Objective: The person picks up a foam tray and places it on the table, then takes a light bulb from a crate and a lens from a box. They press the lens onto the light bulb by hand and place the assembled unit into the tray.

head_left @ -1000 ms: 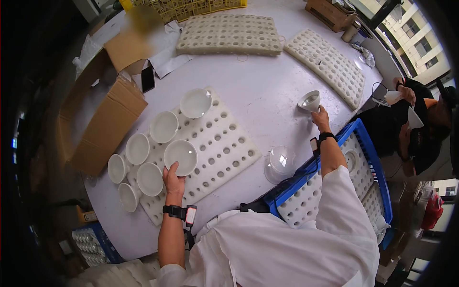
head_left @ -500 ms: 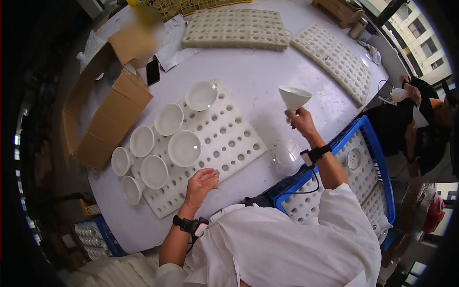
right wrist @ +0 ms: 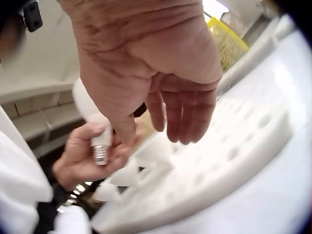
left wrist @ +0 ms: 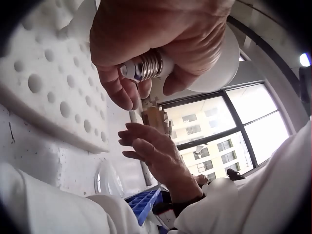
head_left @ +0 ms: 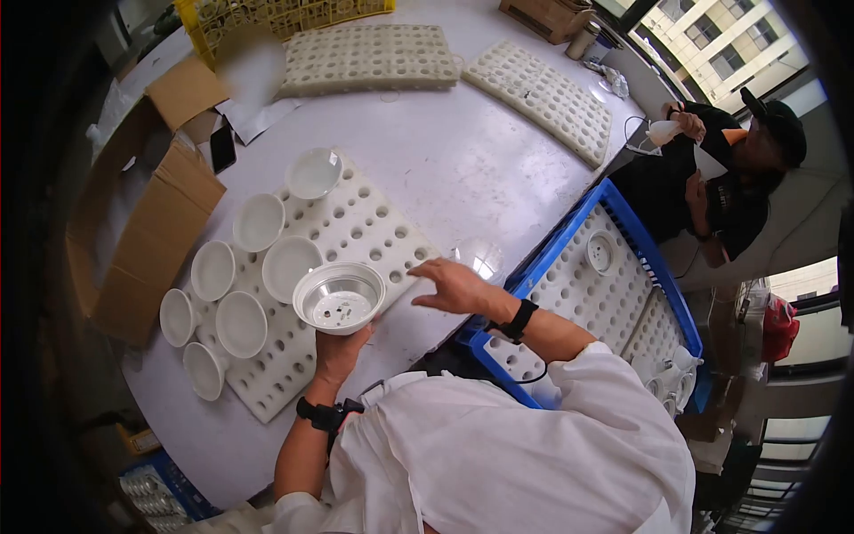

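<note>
In the head view my left hand (head_left: 341, 356) holds an uncovered light bulb (head_left: 340, 303) from below, its metal-lined inside and white plate facing up. The left wrist view shows the screw base (left wrist: 148, 67) between my thumb and curled fingers. My right hand (head_left: 458, 287) is to the right of that bulb, fingers extended and holding nothing. Behind the held bulb, several white round-topped bulbs (head_left: 241, 326) stand in a white foam board (head_left: 369, 218) with rows of holes. A clear dome (head_left: 480, 256) lies on the table just beyond my right hand.
A blue crate (head_left: 656, 249) with holed foam stands at the right edge. More foam boards (head_left: 369, 60) lie at the back near a yellow basket (head_left: 294, 16). On the left are a cardboard box (head_left: 160, 236) and a phone (head_left: 222, 149). Another person (head_left: 712, 178) sits at right.
The uncovered bulb has come left from the right side of the table, passing from my right hand to my left. My left hand has let go of a bulb in the foam board.
</note>
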`<action>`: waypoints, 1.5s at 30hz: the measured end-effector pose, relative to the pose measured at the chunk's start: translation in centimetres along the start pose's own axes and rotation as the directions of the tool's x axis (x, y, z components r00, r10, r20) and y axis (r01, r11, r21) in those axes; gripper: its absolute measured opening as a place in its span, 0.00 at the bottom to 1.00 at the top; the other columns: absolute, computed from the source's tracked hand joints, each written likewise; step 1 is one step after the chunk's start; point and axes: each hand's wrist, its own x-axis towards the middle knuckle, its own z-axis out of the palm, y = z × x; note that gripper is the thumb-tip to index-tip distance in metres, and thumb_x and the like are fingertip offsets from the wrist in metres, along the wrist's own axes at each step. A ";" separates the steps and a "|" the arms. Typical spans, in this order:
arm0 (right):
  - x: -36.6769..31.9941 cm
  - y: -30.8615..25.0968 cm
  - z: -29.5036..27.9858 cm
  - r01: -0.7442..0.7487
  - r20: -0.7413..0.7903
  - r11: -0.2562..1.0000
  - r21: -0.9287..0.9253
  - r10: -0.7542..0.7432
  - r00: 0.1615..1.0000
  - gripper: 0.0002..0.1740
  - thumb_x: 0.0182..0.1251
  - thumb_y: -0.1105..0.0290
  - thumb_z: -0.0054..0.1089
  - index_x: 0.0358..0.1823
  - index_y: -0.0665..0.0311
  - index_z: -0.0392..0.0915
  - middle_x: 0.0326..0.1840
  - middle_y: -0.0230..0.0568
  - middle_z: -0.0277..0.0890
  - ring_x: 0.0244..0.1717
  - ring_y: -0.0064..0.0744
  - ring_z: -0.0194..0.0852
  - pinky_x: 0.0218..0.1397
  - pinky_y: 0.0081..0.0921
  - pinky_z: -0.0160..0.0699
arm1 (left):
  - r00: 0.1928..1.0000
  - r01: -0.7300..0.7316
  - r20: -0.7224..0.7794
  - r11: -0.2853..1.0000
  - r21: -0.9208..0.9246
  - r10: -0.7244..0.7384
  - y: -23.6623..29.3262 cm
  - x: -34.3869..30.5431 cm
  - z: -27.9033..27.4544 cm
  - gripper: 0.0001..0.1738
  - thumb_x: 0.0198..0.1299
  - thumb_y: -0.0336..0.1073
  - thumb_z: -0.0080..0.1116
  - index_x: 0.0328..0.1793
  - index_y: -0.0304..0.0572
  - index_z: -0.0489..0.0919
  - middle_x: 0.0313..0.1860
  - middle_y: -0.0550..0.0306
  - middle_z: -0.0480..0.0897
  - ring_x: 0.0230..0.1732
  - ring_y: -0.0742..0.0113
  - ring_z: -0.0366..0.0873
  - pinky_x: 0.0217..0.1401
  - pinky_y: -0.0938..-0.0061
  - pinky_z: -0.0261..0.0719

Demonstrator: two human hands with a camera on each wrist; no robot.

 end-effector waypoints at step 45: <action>2.1 -7.8 -2.8 -0.068 0.306 0.798 0.599 -0.150 0.940 0.59 0.41 0.55 0.77 0.75 0.53 0.48 0.75 0.41 0.45 0.74 0.42 0.45 0.70 0.46 0.59 | 0.999 -0.022 0.039 0.826 0.564 0.000 2.1 -1.8 -1.1 0.22 0.44 0.32 0.62 0.48 0.33 0.77 0.41 0.38 0.82 0.46 0.44 0.80 0.50 0.63 0.78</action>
